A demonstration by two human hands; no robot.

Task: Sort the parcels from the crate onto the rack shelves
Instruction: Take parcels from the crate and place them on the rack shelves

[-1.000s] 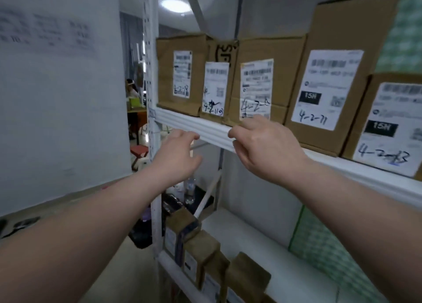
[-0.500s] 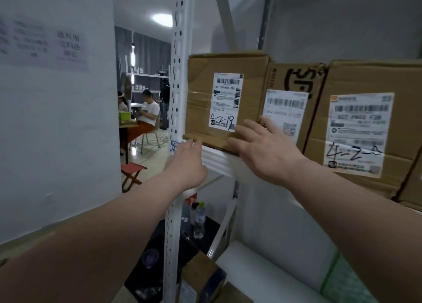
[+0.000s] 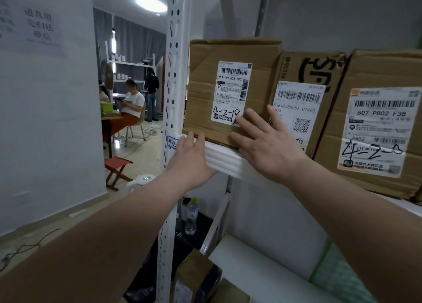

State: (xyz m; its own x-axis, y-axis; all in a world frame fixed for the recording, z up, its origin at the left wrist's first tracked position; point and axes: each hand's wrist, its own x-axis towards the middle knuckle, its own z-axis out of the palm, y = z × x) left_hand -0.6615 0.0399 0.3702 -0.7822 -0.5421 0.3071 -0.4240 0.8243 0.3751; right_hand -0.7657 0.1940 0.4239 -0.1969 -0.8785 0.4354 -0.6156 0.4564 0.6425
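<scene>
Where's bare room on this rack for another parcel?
Upper shelf is crowded: the 4-2-18 box, the middle box and the 507-P802 box stand edge to edge from the upright post rightward, no gap showing. Bare patch: the white lower shelf, between the brown parcels at its front left and the green checked sheet on its right.

Place: a parcel sorting and storage room.
Racking: white perforated steel rack upright [image 3: 174,92] with white shelves.
Stock: brown cardboard parcels [image 3: 230,90] bearing white barcode shipping labels [image 3: 231,92] and handwritten codes such as 4-2-18.
Shelf tag: small handwritten location label [image 3: 172,142].
Background: seated person [image 3: 132,106] at a counter; further racks behind.
</scene>
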